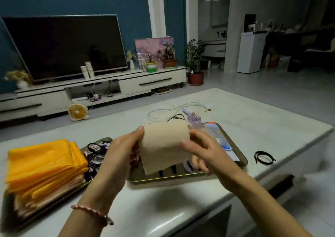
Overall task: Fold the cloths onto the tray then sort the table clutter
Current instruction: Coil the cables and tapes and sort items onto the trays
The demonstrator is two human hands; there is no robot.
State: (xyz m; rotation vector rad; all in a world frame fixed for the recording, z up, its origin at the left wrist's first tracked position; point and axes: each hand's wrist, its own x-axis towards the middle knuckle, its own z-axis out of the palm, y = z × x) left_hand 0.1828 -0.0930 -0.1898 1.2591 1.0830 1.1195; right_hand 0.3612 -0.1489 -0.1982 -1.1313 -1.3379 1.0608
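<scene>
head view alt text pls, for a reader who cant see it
The left hand and right hand hold a beige cloth above a metal tray on a white table. Folded orange cloths are stacked at the left; a hairbrush lies beyond.

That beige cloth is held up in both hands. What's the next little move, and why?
Probably fold it in half. The beige cloth hangs loose and unfolded, pinched at its sides by the left hand and right hand above a tray, while the orange cloths at left already lie folded in a stack.
</scene>
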